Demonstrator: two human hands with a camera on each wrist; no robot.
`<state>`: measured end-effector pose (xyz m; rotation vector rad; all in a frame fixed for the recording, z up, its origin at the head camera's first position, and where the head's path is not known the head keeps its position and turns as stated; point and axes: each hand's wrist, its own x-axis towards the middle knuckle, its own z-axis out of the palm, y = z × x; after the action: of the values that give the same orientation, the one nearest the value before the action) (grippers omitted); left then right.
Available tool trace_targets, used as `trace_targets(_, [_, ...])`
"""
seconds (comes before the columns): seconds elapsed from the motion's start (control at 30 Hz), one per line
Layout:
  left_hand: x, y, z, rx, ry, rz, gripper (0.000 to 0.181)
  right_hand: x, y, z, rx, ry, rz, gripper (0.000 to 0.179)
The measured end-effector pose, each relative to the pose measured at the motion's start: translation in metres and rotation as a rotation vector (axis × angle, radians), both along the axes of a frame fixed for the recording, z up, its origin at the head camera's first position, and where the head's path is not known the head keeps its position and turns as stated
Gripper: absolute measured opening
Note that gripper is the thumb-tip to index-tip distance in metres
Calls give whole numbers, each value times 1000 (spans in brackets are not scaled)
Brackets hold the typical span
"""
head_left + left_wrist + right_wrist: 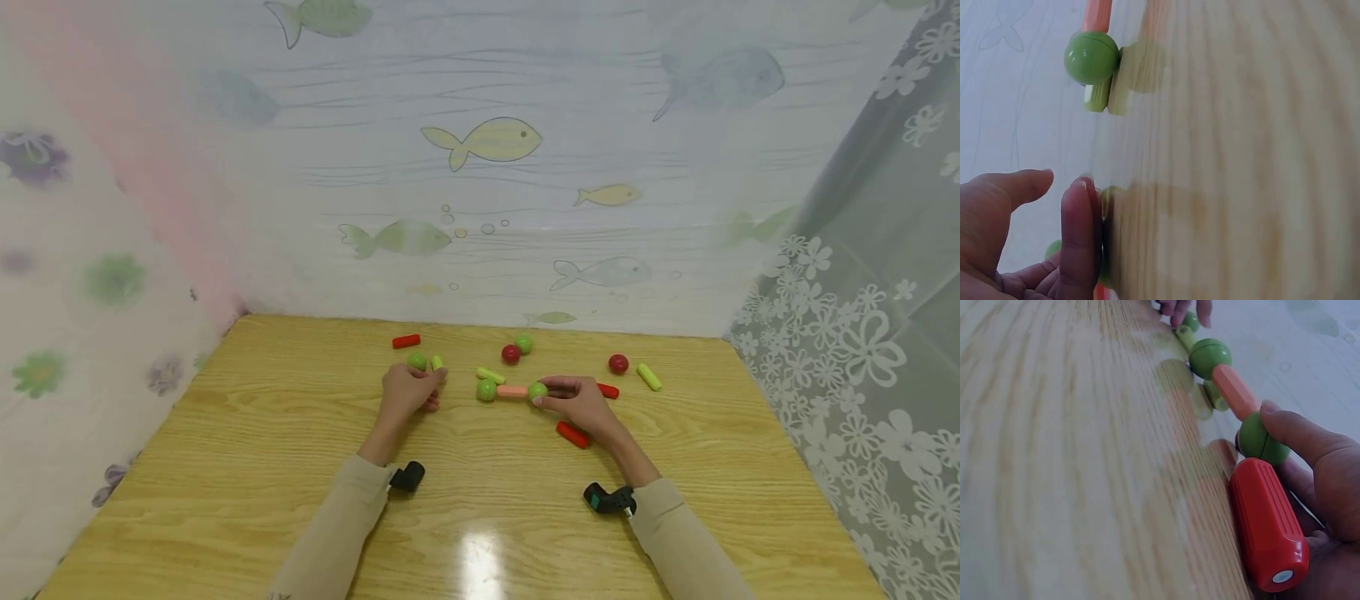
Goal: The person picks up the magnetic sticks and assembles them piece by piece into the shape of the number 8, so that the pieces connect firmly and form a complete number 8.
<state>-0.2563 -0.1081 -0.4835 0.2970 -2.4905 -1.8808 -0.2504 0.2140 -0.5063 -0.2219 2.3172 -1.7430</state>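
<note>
1 grn ball (1259, 439) btwn R fingers (1294, 430)

a red stick (609, 392) is partly covered by the right hand (583, 406) (from the head camera), and the left sleeve (333, 525) is cut off by the bottom edge.

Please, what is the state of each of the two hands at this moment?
Left hand: open, near a yellow stick.
Right hand: closed, holding a green ball at the end of an orange stick.
</note>
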Motion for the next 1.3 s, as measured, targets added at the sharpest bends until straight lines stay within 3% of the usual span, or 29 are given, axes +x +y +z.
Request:
trace_targets(0.17, [-4, 1, -2, -6, 10, 30, 33, 0, 0, 0, -4, 4, -1, 52])
trace_targets(0.47, [0, -4, 1, 79, -25, -9, 20, -1, 0, -2, 3, 23, 5, 51])
trace_targets(0.57, [3, -8, 3, 26, -34, -36, 17, -2, 0, -2, 1, 27, 6, 50])
trace_targets(0.77, [5, -20, 4, -164, -28, -79, 18, -1, -2, -1, 16, 28, 0, 50])
trace_targets(1.0, [1, -23, 6, -205, -17, -109, 29, 0, -2, 1, 11, 16, -6, 50])
trace_targets(1.13, [1, -22, 6, -257, 23, -133, 26, 1, -2, 1, 2, 25, 2, 50])
trace_targets(1.3, [5, -21, 8, -287, 12, -181, 23, 1, -2, 2, 1, 23, 2, 50])
